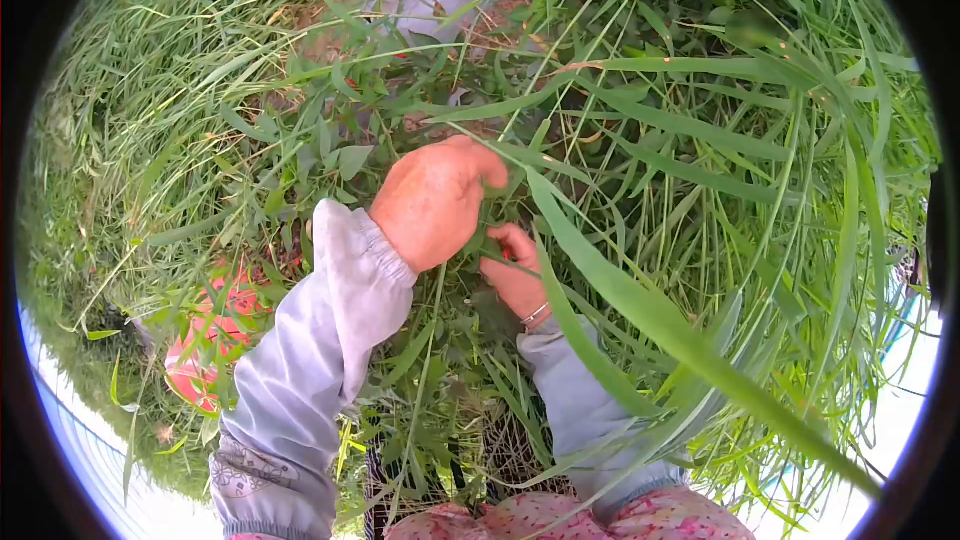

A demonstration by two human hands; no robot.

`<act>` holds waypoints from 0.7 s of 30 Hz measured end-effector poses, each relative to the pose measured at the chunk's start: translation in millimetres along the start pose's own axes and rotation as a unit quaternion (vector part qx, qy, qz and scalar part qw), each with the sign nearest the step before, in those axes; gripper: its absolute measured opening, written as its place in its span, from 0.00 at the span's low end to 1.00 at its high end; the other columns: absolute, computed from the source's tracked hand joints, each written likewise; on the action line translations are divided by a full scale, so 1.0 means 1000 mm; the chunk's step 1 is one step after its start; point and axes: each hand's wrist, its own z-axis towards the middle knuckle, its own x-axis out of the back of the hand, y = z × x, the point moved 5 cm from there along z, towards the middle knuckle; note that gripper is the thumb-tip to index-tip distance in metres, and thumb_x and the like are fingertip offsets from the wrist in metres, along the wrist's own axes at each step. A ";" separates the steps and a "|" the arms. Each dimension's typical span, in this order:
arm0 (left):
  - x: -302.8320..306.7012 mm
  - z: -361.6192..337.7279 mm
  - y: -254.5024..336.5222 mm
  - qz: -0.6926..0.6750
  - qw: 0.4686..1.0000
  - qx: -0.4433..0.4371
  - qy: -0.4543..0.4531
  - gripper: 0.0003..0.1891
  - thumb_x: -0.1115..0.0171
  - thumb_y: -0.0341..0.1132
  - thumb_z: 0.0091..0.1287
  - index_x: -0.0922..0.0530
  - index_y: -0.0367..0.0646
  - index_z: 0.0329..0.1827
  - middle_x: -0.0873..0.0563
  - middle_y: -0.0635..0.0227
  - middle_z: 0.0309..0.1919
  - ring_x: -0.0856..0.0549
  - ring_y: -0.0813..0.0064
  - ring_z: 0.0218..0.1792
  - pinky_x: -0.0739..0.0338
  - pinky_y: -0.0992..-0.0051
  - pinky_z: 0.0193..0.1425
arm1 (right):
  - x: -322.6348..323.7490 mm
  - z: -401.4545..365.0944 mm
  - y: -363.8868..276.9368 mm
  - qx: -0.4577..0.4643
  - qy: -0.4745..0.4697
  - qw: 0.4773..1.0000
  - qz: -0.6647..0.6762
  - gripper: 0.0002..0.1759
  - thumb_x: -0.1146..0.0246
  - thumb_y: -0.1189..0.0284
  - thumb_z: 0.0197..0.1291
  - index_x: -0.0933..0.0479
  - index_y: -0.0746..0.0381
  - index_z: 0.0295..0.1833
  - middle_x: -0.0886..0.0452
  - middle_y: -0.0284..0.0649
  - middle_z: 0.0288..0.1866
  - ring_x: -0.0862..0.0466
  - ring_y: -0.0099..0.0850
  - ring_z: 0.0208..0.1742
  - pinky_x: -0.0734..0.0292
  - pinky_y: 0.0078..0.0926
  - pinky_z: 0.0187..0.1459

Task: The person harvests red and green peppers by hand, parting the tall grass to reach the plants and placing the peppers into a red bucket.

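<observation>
My left hand (435, 202), in a pale grey sleeve cover, reaches into the green plants at the middle of the head view. Its fingers are curled, and their tips are hidden from me. Just below and to the right, my right hand (515, 275) is closed among the leaves, with a bracelet at the wrist. A small red thing (507, 254) shows at its fingers, too small to name for certain. Leafy stems (350, 160) surround both hands. Broad grass blades (620, 290) cross in front of the right forearm.
Tall grass (150, 140) grows thickly on both sides. Part of a bright red object (215, 335) shows through the grass at left. Pale grey sheeting (430, 0) lies on the ground ahead. Small red spots dot the plants. Pink patterned clothing (520, 518) is at the bottom edge.
</observation>
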 end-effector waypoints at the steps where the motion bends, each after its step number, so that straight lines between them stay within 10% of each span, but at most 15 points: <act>1: -0.008 0.002 -0.011 0.002 1.000 0.024 -0.014 0.11 0.51 0.20 0.60 0.21 0.38 0.41 0.17 0.58 0.37 0.17 0.60 0.39 0.24 0.68 0.45 | -0.003 -0.004 0.002 0.021 0.016 0.995 -0.094 0.11 0.39 0.79 0.52 0.24 0.62 0.43 0.23 0.31 0.33 0.25 0.20 0.30 0.28 0.21 0.32; 3: -0.023 0.004 -0.032 0.006 0.997 0.072 -0.041 0.12 0.50 0.21 0.58 0.20 0.39 0.42 0.16 0.56 0.37 0.17 0.59 0.41 0.24 0.68 0.46 | -0.008 -0.012 0.003 0.058 0.047 0.957 -0.281 0.11 0.39 0.78 0.51 0.24 0.61 0.43 0.23 0.36 0.32 0.24 0.23 0.29 0.27 0.23 0.33; 7: -0.035 0.011 -0.054 -0.009 0.993 0.087 -0.085 0.14 0.45 0.23 0.56 0.19 0.40 0.44 0.16 0.55 0.36 0.16 0.58 0.39 0.23 0.66 0.47 | -0.020 -0.020 -0.027 0.015 -0.044 0.967 -0.251 0.14 0.36 0.74 0.48 0.24 0.60 0.44 0.22 0.41 0.34 0.21 0.36 0.31 0.25 0.29 0.35; 10: -0.037 0.010 -0.040 -0.004 0.988 0.090 -0.126 0.14 0.45 0.25 0.56 0.19 0.42 0.45 0.16 0.56 0.37 0.16 0.59 0.40 0.23 0.66 0.48 | -0.025 -0.028 -0.026 0.192 -0.032 0.929 -0.314 0.19 0.33 0.74 0.39 0.23 0.59 0.43 0.26 0.41 0.26 0.25 0.38 0.25 0.28 0.35 0.28; 14: -0.045 -0.001 -0.010 0.011 0.991 -0.097 -0.090 0.12 0.44 0.26 0.56 0.21 0.42 0.42 0.18 0.60 0.32 0.17 0.59 0.36 0.23 0.66 0.41 | -0.033 -0.034 -0.023 0.273 -0.053 0.876 -0.394 0.22 0.30 0.73 0.34 0.23 0.59 0.42 0.22 0.42 0.33 0.20 0.43 0.32 0.24 0.38 0.33; 21: -0.075 -0.012 -0.040 0.408 0.851 -0.004 -0.330 0.10 0.43 0.31 0.55 0.21 0.43 0.40 0.16 0.62 0.30 0.16 0.60 0.34 0.22 0.67 0.35 | -0.052 -0.035 0.005 0.212 -0.089 0.876 -0.424 0.17 0.31 0.67 0.40 0.22 0.57 0.40 0.21 0.41 0.37 0.19 0.42 0.36 0.23 0.39 0.37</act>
